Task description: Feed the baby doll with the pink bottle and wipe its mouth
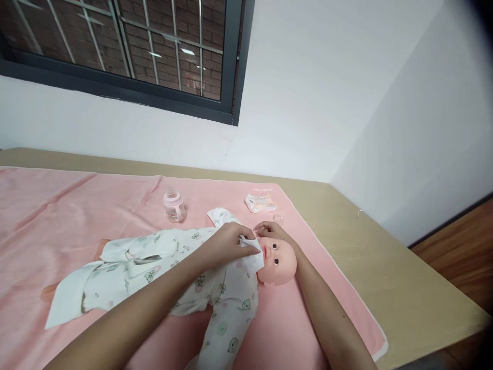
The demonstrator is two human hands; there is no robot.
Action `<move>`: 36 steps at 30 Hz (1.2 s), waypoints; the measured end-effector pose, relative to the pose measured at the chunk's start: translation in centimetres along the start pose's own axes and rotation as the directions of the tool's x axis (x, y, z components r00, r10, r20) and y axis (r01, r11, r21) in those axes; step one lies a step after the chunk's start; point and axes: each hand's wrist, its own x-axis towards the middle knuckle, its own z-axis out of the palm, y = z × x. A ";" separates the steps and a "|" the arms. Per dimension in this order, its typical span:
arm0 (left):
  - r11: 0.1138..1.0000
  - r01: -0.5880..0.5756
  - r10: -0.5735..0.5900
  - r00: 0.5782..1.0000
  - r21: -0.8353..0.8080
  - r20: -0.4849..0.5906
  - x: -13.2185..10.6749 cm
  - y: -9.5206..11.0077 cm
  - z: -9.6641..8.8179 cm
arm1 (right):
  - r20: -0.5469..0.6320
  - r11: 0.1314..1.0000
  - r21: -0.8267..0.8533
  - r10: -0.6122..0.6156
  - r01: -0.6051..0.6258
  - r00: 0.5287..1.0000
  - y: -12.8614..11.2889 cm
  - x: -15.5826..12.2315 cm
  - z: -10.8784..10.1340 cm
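Observation:
A baby doll lies on its back with its bald head to the right, dressed in a white outfit printed with small animals. My left hand is closed in a pinch on a white cloth at the doll's chin and neck. Whether this cloth is a collar or a separate piece, I cannot tell. On the far side of the doll's head, my right hand is at its neck, fingers curled together; what they hold, if anything, is hidden.
A pink mat covers much of the wooden surface. Toward the back stand a pink-topped baby bottle and a crinkled clear plastic packet. A small clear pinkish item lies beyond my right hand. White walls and a barred window rise behind.

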 end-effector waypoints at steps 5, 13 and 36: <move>0.996 0.000 -0.002 1.000 0.086 0.027 -0.1 -0.1 1.2 | -0.099 1.000 0.015 0.014 -0.013 0.995 -0.4 -0.3 1.5; 0.956 0.003 -0.009 1.000 0.294 0.019 0.0 0.4 2.0 | -0.166 1.000 0.012 0.018 -0.017 0.986 0.0 -0.4 1.7; 0.930 0.023 -0.024 1.000 0.367 -0.003 -0.2 0.6 2.0 | -0.205 1.000 0.002 0.026 -0.026 0.978 0.0 -0.7 2.0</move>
